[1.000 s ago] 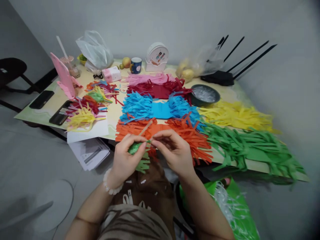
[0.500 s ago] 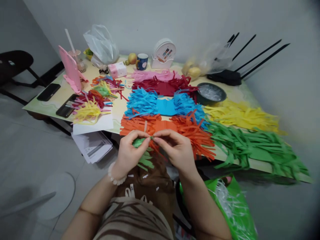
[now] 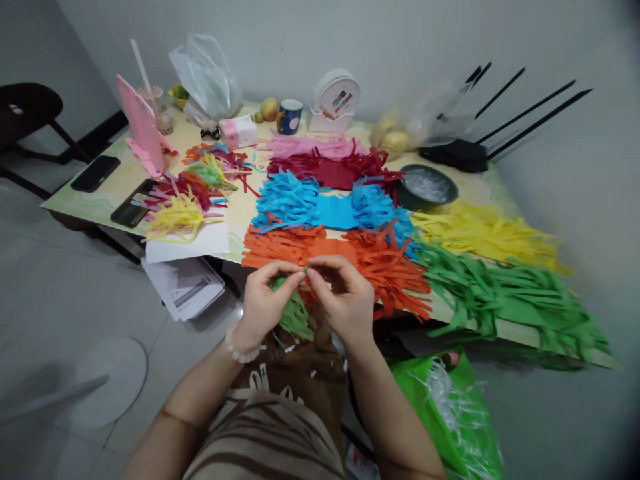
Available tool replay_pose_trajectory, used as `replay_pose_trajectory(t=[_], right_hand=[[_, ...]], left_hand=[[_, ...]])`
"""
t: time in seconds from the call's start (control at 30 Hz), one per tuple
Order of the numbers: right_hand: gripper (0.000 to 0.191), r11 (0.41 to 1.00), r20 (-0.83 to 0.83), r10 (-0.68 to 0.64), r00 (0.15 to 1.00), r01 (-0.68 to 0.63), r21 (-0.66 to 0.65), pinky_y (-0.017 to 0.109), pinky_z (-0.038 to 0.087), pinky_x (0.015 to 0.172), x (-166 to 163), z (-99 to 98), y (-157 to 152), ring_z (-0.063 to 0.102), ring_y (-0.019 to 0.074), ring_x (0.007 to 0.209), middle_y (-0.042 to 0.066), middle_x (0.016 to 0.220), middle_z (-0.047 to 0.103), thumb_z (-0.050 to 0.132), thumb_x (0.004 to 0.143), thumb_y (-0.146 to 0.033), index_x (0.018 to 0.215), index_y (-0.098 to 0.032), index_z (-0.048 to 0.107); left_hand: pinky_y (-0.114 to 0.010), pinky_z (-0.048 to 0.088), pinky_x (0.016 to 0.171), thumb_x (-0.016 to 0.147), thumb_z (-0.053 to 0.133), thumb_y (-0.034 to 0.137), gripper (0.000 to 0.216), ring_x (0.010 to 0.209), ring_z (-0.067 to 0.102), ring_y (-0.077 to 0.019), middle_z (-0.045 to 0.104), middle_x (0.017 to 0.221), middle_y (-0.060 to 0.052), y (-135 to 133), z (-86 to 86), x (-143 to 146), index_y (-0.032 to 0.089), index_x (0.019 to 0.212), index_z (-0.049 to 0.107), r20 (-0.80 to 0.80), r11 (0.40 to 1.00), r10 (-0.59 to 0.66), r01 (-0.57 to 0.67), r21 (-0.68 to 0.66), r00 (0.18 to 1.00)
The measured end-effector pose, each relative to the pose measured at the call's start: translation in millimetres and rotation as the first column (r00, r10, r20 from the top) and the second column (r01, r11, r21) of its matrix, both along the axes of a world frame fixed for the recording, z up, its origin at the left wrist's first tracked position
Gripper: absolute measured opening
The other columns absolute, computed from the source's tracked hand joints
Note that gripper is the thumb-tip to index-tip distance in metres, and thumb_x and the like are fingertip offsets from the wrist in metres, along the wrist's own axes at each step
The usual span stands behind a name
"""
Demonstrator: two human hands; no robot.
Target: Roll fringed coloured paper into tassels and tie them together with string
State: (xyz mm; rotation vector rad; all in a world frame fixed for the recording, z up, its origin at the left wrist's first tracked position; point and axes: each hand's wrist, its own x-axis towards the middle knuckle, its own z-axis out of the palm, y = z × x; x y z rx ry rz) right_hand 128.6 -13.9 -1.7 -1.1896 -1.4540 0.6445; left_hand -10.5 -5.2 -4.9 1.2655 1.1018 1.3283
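You are holding a piece of green fringed paper (image 3: 293,313) just below the centre of the frame, in front of the near table (image 3: 230,230) edge and above your lap. Your left hand (image 3: 263,303) is closing around its upper part, fingers curled over it and thumb meeting forefinger at the top, while the loose green strips are hanging down beneath your palm. Your right hand (image 3: 340,300) is pinching the same top end from the other side, so the fingertips of both hands are almost touching. Judging from this grip, you are rolling or gathering the fringe, so keep the uncut band tight and level between the two pinches, and let the strips hang free rather than trapping them under your left fingers. Turn in small steps so the paper is not tearing at the cuts. The orange fringed sheet (image 3: 335,257) is lying on the table just beyond your knuckles, with the blue fringed sheet (image 3: 330,210) behind it; keep your hands clear of the orange strips.
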Motion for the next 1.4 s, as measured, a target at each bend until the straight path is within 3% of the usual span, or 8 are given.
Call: replay_pose_trajectory(t=[0.27, 0.5, 0.63, 0.73, 0.97, 1.27, 1.33, 1.4], right_hand=[[0.018, 0.995, -0.24, 0.056, 0.969, -0.074, -0.067, 0.029, 0.058, 0.077, -3, -4.2, 2, 0.068, 0.0159, 0.083, 0.003, 0.092, 0.07, 0.07, 0.087, -0.027, 0.103, -0.024, 0.063], [0.019, 0.946, -0.24, 0.234, 0.942, -0.278, -0.165, 0.03, 0.056, 0.079, 8, 3.0, 10, 0.069, 0.0173, 0.088, 0.003, 0.095, 0.072, 0.074, 0.084, -0.029, 0.101, -0.024, 0.069], [0.009, 0.964, -0.041, 0.236, 0.971, -0.24, -0.118, 0.03, 0.054, 0.075, 14, 14.3, 15, 0.066, 0.0188, 0.088, 0.005, 0.089, 0.069, 0.073, 0.085, -0.029, 0.079, -0.022, 0.073], [0.005, 0.968, 0.079, 0.233, 0.969, -0.223, -0.117, 0.03, 0.053, 0.074, 12, 18.9, 17, 0.064, 0.0185, 0.086, 0.004, 0.088, 0.067, 0.074, 0.084, -0.026, 0.081, -0.023, 0.075], [0.006, 0.964, -0.025, 0.249, 0.968, -0.25, -0.085, 0.028, 0.049, 0.068, -5, 21.6, 20, 0.062, 0.0165, 0.08, 0.003, 0.082, 0.065, 0.074, 0.083, -0.023, 0.077, -0.023, 0.075], [0.011, 0.992, -0.147, 0.12, 0.982, -0.124, -0.015, 0.029, 0.048, 0.069, -54, 13.6, 20, 0.06, 0.0171, 0.081, 0.003, 0.083, 0.061, 0.071, 0.084, -0.025, 0.075, -0.02, 0.07], [0.007, 0.987, -0.193, 0.144, 0.971, -0.155, -0.044, 0.03, 0.05, 0.072, -56, 7.3, 13, 0.062, 0.0176, 0.083, 0.004, 0.087, 0.064, 0.07, 0.086, -0.028, 0.085, -0.021, 0.072], [0.018, 0.974, -0.228, 0.172, 0.958, -0.199, -0.104, 0.03, 0.052, 0.072, -49, -2.5, 2, 0.064, 0.0173, 0.082, 0.004, 0.093, 0.068, 0.068, 0.088, -0.032, 0.104, -0.023, 0.072]], left_hand=[[-0.023, 0.059, 0.078, 0.083, 0.071, 0.023, 0.01, 0.083, 0.074, -0.0157, 0.077, 0.09, -0.006, 1, -4.3, -3, 0.015, 0.089, 0.071, 0.084, 0.996, -0.091, 0.092, 0.002, 0.992], [-0.023, 0.059, 0.074, 0.084, 0.073, 0.025, 0.01, 0.079, 0.076, -0.0172, 0.077, 0.085, -0.005, -5, -14.4, -3, 0.016, 0.087, 0.069, -0.019, 0.996, 0.066, -0.065, 0.06, 0.998], [-0.024, 0.058, 0.075, 0.081, 0.076, 0.029, 0.016, 0.083, 0.076, -0.0184, 0.078, 0.09, -0.006, -1, -12.5, -9, 0.016, 0.091, 0.072, 0.046, 0.998, -0.066, 0.066, -0.004, 0.997], [-0.026, 0.057, 0.077, 0.075, 0.081, 0.034, 0.023, 0.083, 0.074, -0.0195, 0.078, 0.09, -0.008, 5, -9.0, -17, 0.015, 0.086, 0.075, 0.089, 0.981, -0.17, 0.178, -0.083, 0.981], [-0.025, 0.054, 0.066, 0.068, 0.086, 0.046, 0.038, 0.067, 0.069, -0.0159, 0.075, 0.074, -0.006, 1, -20.4, -39, 0.014, 0.08, 0.07, 0.354, 0.931, -0.179, 0.275, -0.241, 0.918], [-0.019, 0.039, 0.048, 0.068, 0.084, 0.044, 0.039, 0.042, 0.047, -0.0056, 0.055, 0.052, 0.005, -18, -27.2, -46, 0.016, 0.07, 0.056, 0.536, 0.933, -0.011, 0.202, -0.298, 0.844], [-0.021, 0.039, 0.048, 0.07, 0.081, 0.046, 0.038, 0.042, 0.045, -0.0061, 0.054, 0.054, 0.005, -15, -18.9, -78, 0.016, 0.071, 0.058, 0.442, 0.931, -0.007, 0.167, -0.325, 0.897], [-0.024, 0.043, 0.05, 0.073, 0.079, 0.047, 0.035, 0.049, 0.051, -0.01, 0.058, 0.06, 0.002, -4, -3.6, -130, 0.017, 0.074, 0.063, 0.142, 0.961, 0.142, -0.103, -0.257, 0.98]])
